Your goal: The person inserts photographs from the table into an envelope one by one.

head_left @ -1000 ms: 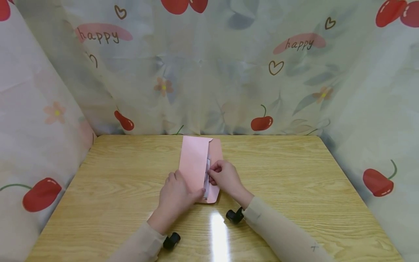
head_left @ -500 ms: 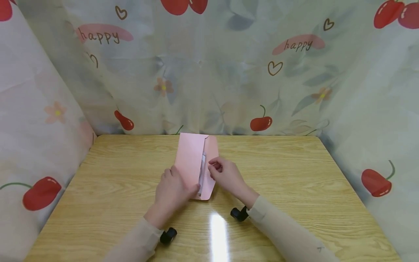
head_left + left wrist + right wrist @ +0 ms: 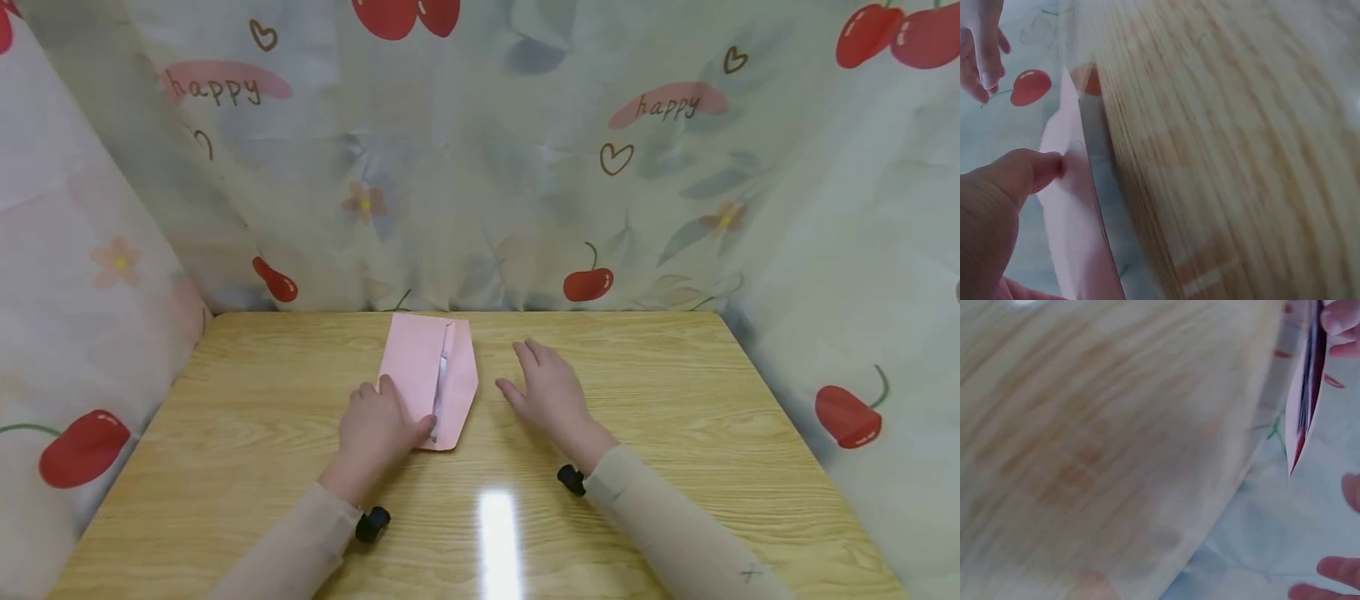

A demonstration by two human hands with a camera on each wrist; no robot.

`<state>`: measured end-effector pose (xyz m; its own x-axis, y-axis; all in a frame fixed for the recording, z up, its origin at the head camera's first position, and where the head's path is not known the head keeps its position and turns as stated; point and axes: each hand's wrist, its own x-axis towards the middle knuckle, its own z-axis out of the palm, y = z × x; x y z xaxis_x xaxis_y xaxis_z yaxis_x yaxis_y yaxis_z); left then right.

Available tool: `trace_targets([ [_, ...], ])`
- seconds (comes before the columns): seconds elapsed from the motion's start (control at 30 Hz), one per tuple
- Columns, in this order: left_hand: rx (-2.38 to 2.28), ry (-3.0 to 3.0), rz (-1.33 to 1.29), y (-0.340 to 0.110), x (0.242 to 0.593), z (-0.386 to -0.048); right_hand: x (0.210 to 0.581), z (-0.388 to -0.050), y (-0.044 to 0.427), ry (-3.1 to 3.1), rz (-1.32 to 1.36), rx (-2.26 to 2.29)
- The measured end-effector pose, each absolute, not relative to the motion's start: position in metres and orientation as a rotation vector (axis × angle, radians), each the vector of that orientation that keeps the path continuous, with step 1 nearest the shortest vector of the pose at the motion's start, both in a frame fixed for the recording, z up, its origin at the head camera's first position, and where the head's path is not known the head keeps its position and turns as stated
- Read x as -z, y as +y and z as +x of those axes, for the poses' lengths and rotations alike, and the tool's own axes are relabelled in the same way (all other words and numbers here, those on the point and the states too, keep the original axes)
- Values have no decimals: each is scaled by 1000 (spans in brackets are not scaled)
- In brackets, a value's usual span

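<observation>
A pink envelope [image 3: 408,350] stands tilted above the table, its flap folded out to the right. Inside its long slit a pale, greyish insert [image 3: 441,392] shows; what it is cannot be made out. My left hand [image 3: 375,425] grips the envelope's lower left part, with the thumb across the front by the slit. In the left wrist view the thumb presses on the pink paper [image 3: 1075,231]. Apart from the envelope, to its right, my right hand [image 3: 555,396] is held in the air with spread, relaxed fingers and nothing in them. The right wrist view shows the envelope's slit [image 3: 1307,400] edge-on, dark inside.
A wood-grain table [image 3: 660,400] lies beneath both hands, with a bright reflection near its front. Patterned curtains [image 3: 465,233] with cherries rise behind it and along both sides. Black wrist cameras [image 3: 372,525] sit at the sleeve cuffs.
My right hand has come off the slit and moved right, its fingers opening out. The envelope has shifted left in my left hand, and its flap now opens wider.
</observation>
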<state>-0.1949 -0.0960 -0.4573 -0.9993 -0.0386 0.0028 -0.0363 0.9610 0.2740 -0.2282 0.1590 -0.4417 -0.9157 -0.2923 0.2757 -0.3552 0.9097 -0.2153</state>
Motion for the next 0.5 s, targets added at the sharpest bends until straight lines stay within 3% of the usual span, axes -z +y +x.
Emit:
trace_targets([
  [0.3, 376, -3220, 66, -97, 459, -188, 456, -226, 161, -2943, 430, -119],
  [0.5, 373, -3167, -76, -101, 464, -182, 460, -223, 159, -2960, 430, -111],
])
